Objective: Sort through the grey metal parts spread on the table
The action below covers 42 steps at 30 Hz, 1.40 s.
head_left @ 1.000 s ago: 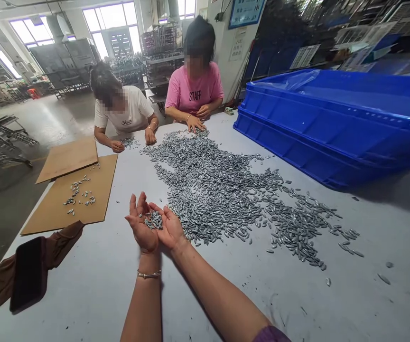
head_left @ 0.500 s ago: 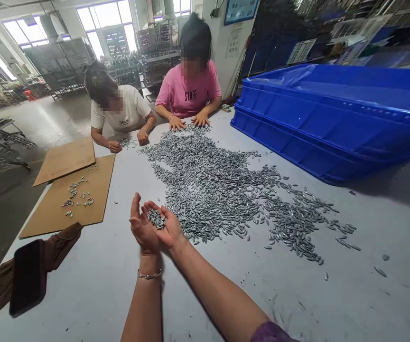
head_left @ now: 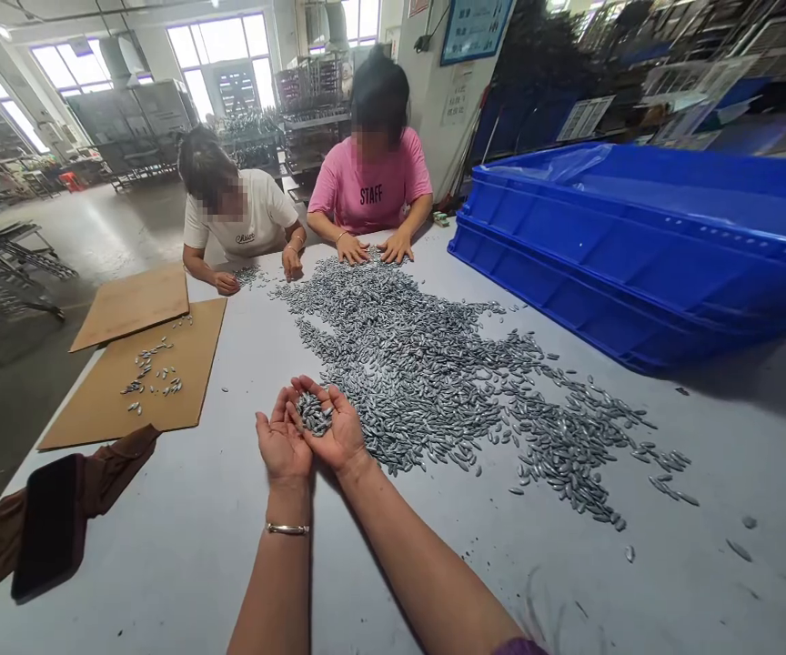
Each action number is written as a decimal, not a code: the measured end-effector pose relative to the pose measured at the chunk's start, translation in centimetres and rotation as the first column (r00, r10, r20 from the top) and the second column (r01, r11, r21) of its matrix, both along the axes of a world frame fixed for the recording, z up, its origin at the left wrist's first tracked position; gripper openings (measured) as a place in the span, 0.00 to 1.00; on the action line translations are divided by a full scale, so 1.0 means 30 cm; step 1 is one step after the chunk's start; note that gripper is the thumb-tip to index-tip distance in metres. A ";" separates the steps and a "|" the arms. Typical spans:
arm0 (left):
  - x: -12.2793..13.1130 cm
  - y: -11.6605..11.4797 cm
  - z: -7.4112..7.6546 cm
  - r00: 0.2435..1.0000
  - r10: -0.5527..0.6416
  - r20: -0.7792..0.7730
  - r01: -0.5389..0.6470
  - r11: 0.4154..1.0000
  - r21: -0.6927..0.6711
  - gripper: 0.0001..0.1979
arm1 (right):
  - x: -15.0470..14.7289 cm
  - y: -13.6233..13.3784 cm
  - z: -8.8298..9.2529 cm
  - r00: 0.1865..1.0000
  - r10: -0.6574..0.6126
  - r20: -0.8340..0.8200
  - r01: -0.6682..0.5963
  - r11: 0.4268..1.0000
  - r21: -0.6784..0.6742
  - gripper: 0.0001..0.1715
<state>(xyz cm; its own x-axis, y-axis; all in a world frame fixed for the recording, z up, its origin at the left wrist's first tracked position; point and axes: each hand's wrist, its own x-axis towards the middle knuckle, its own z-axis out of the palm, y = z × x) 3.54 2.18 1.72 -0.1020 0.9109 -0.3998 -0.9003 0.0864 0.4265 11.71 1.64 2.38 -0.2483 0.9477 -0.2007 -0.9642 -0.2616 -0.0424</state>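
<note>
Silvery-grey, spindle-shaped small pieces (head_left: pixel 313 416) lie as a handful in the cupped palm of my right hand (head_left: pixel 342 437). Against its side, my left hand (head_left: pixel 284 448) is palm up, thumb apart, its bare palm showing and its fingers reaching along the edge of the handful. Both hands are just above the near left edge of a large spread pile (head_left: pixel 420 373) of the same pieces on the white table (head_left: pixel 181 546). The undersides of my hands are hidden.
Across the table, one person in pink (head_left: pixel 372 186) has both hands at the pile's far end; another in white (head_left: pixel 246 218) handles pieces. Stacked blue crates (head_left: pixel 604 246) stand right. Cardboard sheets (head_left: pixel 181 400) with loose pieces and a phone (head_left: pixel 50 528) on brown cloth (head_left: pixel 116 468) are left.
My left hand has turned from thumb-up to a flatter, palm-up pose beside the right. The handful stays in my right palm. The view has shifted slightly.
</note>
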 end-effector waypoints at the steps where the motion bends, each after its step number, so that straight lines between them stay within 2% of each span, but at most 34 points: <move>1: 0.005 -0.004 -0.003 1.000 -0.003 0.017 0.003 1.000 0.005 0.27 | 0.003 -0.001 0.005 1.000 -0.008 0.024 0.008 1.000 0.004 0.22; 5: 0.017 -0.013 -0.016 0.997 -0.016 0.072 0.014 1.000 0.020 0.26 | 0.011 -0.001 0.013 0.994 -0.036 0.101 0.031 0.998 0.047 0.24; 10: 0.025 -0.020 -0.018 0.998 -0.011 0.070 0.011 1.000 -0.009 0.25 | 0.007 0.001 0.006 0.986 -0.068 0.150 0.051 0.993 0.110 0.27; 17: 0.030 -0.029 -0.013 0.994 0.006 0.111 -0.001 0.999 -0.046 0.23 | 0.010 -0.004 0.013 0.984 -0.085 0.156 0.068 0.992 0.108 0.30; 24: 0.029 -0.032 -0.016 0.988 -0.006 0.157 0.009 1.000 -0.023 0.24 | 0.014 -0.005 0.000 0.985 -0.087 0.146 0.067 0.989 0.133 0.30; 30: 0.027 -0.031 -0.024 0.986 -0.015 0.164 0.015 1.000 0.003 0.24 | 0.017 -0.008 0.005 0.974 -0.094 0.206 0.069 0.990 0.127 0.28; 36: 0.026 -0.030 -0.031 0.989 -0.028 0.148 0.034 0.999 -0.039 0.24 | -0.012 -0.024 0.018 0.900 -0.213 0.380 0.154 0.972 0.179 0.28; 42: 0.031 -0.039 -0.026 0.986 -0.051 0.158 0.061 0.996 -0.062 0.22 | -0.031 -0.035 0.018 0.827 -0.291 0.481 0.200 0.952 0.231 0.29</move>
<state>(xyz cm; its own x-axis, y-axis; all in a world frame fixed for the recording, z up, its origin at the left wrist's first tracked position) 4.46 1.00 0.92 0.0165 0.8844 -0.4664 -0.9483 0.1617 0.2730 10.77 0.58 2.91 0.0895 0.9935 -0.0698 -0.8276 0.0352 -0.5602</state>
